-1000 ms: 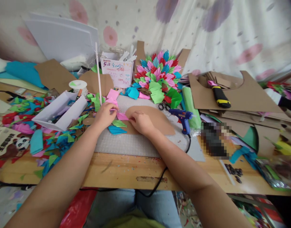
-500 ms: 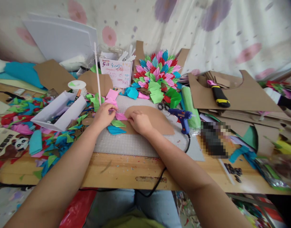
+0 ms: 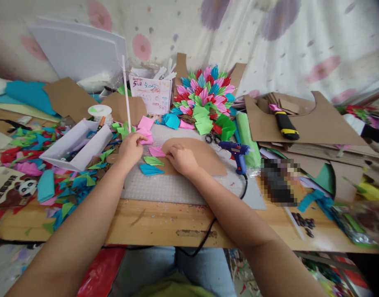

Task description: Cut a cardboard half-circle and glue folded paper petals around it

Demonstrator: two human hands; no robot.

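Note:
My left hand (image 3: 130,149) hovers by the folded pink paper sheets (image 3: 145,128), fingers loosely bent and apart, with nothing visible in them. On the cardboard piece (image 3: 204,154), a rounded brown shape, rests my right hand (image 3: 182,159). Its thumb and forefinger pinch the inner end of a pink pleated paper petal (image 3: 156,152). Below that petal, a green petal (image 3: 154,161) and a blue petal (image 3: 151,169) jut past the cardboard's left edge. All lie over a grey cutting mat (image 3: 164,192).
A blue glue gun (image 3: 237,154) stands right of the cardboard, its cable running off the table front. Left is a white open box (image 3: 78,144) amid paper scraps. Behind is a multicoloured petal piece (image 3: 204,90). Stacked cardboard (image 3: 300,123) with a yellow-black cutter (image 3: 286,125) lies right.
My left hand has drawn back to the left, away from the pink petal, and its fingers have loosened. My right hand has stayed in place on the cardboard.

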